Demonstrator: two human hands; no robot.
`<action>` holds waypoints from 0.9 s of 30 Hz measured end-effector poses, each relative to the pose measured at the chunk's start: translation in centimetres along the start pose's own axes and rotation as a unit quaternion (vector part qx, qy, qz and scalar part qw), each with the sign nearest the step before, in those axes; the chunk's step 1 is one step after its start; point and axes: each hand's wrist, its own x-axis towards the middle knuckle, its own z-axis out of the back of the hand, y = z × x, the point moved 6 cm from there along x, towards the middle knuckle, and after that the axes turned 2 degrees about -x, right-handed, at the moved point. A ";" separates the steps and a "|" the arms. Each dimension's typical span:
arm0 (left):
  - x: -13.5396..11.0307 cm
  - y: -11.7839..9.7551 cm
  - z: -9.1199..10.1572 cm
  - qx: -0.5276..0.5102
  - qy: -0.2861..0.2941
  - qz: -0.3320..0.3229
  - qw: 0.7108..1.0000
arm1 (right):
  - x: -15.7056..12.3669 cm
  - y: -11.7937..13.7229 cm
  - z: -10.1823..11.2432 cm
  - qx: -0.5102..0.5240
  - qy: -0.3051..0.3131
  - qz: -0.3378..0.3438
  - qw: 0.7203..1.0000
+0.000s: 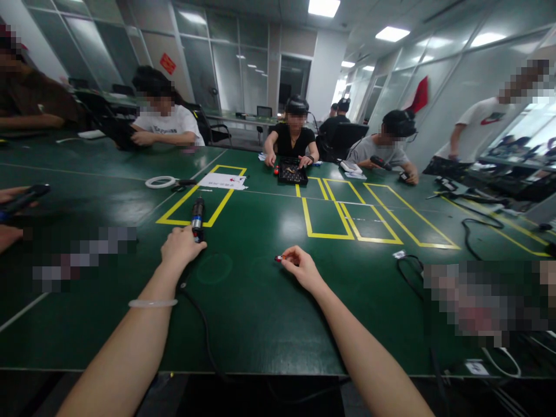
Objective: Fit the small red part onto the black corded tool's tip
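My left hand [180, 246] rests low over the table with its fingers curled around the near end of a black cylindrical tool [197, 214]. The tool has a silver section and a blue band, points away from me, and tapers at its far end. My right hand [300, 267] is closed in a pinch just above the table, to the right of the tool. Between thumb and fingertips it holds a small red piece [278, 259] with a dark end pointing left. The piece is too small to name its kind.
Yellow tape rectangles [330, 236] mark the green table [260, 324]. A white paper [223, 181] and a white ring-shaped roll [160, 182] lie beyond my left hand. A black cable [204, 324] runs towards me. Across sits a person with a black tray [292, 172]; other people work around the table.
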 end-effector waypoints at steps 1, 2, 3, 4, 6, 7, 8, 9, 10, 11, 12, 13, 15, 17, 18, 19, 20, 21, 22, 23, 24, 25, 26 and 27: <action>-0.5 -1.0 0.0 0.005 0.001 -0.012 1.000 | 0.0 0.0 0.0 0.003 -0.002 0.000 1.000; -1.0 -2.0 0.0 0.007 0.002 -0.027 1.000 | 0.1 -0.1 0.0 0.007 -0.005 0.000 1.000; -1.6 -3.1 0.0 0.008 0.001 -0.044 0.999 | 0.1 -0.1 0.0 0.014 -0.008 0.001 1.000; -2.2 -4.3 0.0 0.008 0.002 -0.063 0.998 | 0.1 -0.1 0.0 0.021 -0.010 0.003 1.000; -3.6 -6.8 -0.1 0.007 0.007 -0.104 0.995 | 0.1 -0.1 0.1 0.026 -0.008 0.007 1.000; -4.3 -8.0 -0.2 0.007 0.010 -0.123 0.992 | 0.1 -0.1 0.0 0.022 -0.005 0.009 1.000; -5.1 -9.1 -0.3 0.007 0.011 -0.142 0.990 | 0.1 -0.2 0.0 0.015 -0.001 0.011 1.000; -5.9 -10.3 -0.5 0.005 0.009 -0.161 0.987 | 0.0 -0.2 0.0 0.008 0.002 0.012 1.000; -6.8 -11.4 -0.6 0.003 0.005 -0.179 0.984 | 0.0 -0.2 0.0 0.002 0.005 0.013 1.000; -7.6 -12.4 -0.7 -0.002 -0.002 -0.198 0.980 | 0.0 -0.2 0.0 -0.002 0.006 0.014 1.000; -8.5 -13.3 -0.7 -0.006 -0.010 -0.216 0.976 | 0.0 -0.2 0.0 -0.006 0.004 0.016 1.000; -9.3 -14.1 -0.8 -0.012 -0.017 -0.233 0.972 | 0.0 -0.1 0.1 -0.010 0.001 0.019 1.000; -10.8 -15.4 -1.1 -0.022 -0.022 -0.261 0.965 | 0.0 0.0 0.2 -0.018 -0.005 0.023 1.000; -11.9 -16.3 -1.3 -0.030 -0.021 -0.285 0.958 | 0.0 0.1 0.2 -0.018 -0.003 0.022 1.000; -12.3 -16.6 -1.4 -0.033 -0.021 -0.295 0.955 | 0.0 0.1 0.1 -0.016 0.003 0.020 1.000; -12.7 -16.9 -1.5 -0.037 -0.022 -0.304 0.952 | 0.0 0.1 0.0 -0.017 0.009 0.019 1.000; -12.9 -17.1 -1.5 -0.039 -0.022 -0.310 0.950 | 0.0 0.1 0.0 -0.020 0.014 0.019 1.000; -13.1 -17.3 -1.6 -0.042 -0.023 -0.315 0.948 | -0.1 0.1 -0.1 -0.027 0.017 0.021 0.999; -13.2 -17.3 -1.7 -0.044 -0.022 -0.316 0.947 | -0.1 0.1 -0.2 -0.034 0.019 0.024 0.999; -13.2 -17.4 -1.8 -0.047 -0.021 -0.317 0.947 | -0.1 0.2 -0.3 -0.039 0.022 0.028 0.999; -13.2 -17.4 -1.9 -0.050 -0.019 -0.318 0.947 | -0.2 0.2 -0.3 -0.043 0.025 0.032 0.998; -13.2 -17.5 -2.0 -0.054 -0.018 -0.319 0.946 | -0.2 0.3 -0.4 -0.047 0.028 0.038 0.998; -13.2 -17.5 -2.0 -0.058 -0.016 -0.319 0.946 | -0.2 0.4 -0.4 -0.053 0.029 0.045 0.997; -13.2 -17.4 -2.0 -0.062 -0.015 -0.319 0.946 | -0.2 0.5 -0.4 -0.061 0.030 0.054 0.996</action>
